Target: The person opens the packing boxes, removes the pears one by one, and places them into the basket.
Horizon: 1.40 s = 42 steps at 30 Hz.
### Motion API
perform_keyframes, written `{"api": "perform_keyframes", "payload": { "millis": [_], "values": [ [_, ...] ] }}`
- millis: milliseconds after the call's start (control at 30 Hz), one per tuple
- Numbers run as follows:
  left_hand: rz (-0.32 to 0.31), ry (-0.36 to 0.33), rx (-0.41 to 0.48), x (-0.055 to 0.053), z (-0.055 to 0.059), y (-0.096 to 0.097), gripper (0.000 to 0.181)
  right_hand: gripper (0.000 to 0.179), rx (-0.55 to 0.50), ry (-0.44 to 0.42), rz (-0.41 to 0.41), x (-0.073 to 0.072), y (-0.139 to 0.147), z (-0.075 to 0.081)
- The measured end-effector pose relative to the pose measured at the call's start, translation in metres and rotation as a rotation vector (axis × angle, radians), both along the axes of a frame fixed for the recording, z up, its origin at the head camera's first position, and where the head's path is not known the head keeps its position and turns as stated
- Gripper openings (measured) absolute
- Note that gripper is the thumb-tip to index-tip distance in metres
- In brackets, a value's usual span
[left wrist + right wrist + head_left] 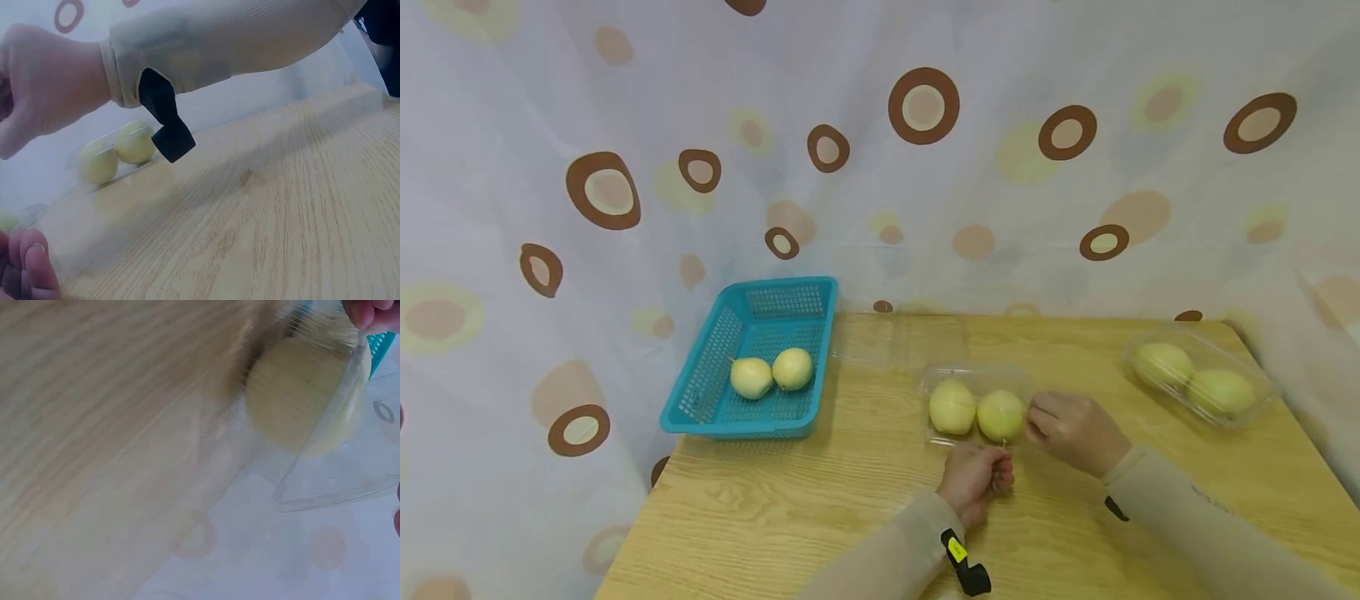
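Observation:
Two pale yellow-green pears sit side by side in a clear plastic container in the middle of the table. At its front edge is my left hand, fingers curled, fingertips close to the right pear's stem. I cannot tell whether it pinches the rim. From the right side, my right hand holds the container's edge with bent fingers. One pear shows large through the clear wall in the right wrist view. Only the left fingertips appear in the left wrist view's lower corner.
A blue plastic basket with two more pears stands at the left. Clear, see-through packaging lies behind the middle container. Another clear container with two pears is at the right. A patterned curtain hangs behind the table.

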State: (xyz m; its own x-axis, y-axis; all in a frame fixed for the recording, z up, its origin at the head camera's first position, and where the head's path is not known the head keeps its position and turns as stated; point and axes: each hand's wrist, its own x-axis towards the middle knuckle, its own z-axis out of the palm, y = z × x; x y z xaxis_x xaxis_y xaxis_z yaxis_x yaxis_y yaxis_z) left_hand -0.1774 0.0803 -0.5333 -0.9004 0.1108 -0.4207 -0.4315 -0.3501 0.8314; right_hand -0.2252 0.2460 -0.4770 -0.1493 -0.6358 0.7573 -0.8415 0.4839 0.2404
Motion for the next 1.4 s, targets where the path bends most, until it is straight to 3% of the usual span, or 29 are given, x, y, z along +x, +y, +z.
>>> {"api": "perform_keyframes", "payload": {
  "millis": [367, 1067, 1200, 1400],
  "values": [
    [0.006, -0.004, 0.001, -0.001, -0.002, 0.0, 0.015, 0.03, 0.005, -0.009, -0.018, 0.001, 0.006, -0.013],
    [0.008, 0.006, -0.016, 0.003, -0.003, -0.005, 0.011, 0.022, -0.038, 0.006, -0.059, 0.0, 0.009, -0.006],
    [-0.004, 0.011, -0.011, 0.003, -0.004, -0.006, 0.012, 0.023, -0.088, -0.055, -0.107, -0.002, 0.008, -0.004],
    [-0.015, 0.018, -0.004, 0.002, -0.004, -0.007, 0.013, 0.024, -0.174, -0.225, -0.17, -0.008, 0.011, -0.002]
  ]
}}
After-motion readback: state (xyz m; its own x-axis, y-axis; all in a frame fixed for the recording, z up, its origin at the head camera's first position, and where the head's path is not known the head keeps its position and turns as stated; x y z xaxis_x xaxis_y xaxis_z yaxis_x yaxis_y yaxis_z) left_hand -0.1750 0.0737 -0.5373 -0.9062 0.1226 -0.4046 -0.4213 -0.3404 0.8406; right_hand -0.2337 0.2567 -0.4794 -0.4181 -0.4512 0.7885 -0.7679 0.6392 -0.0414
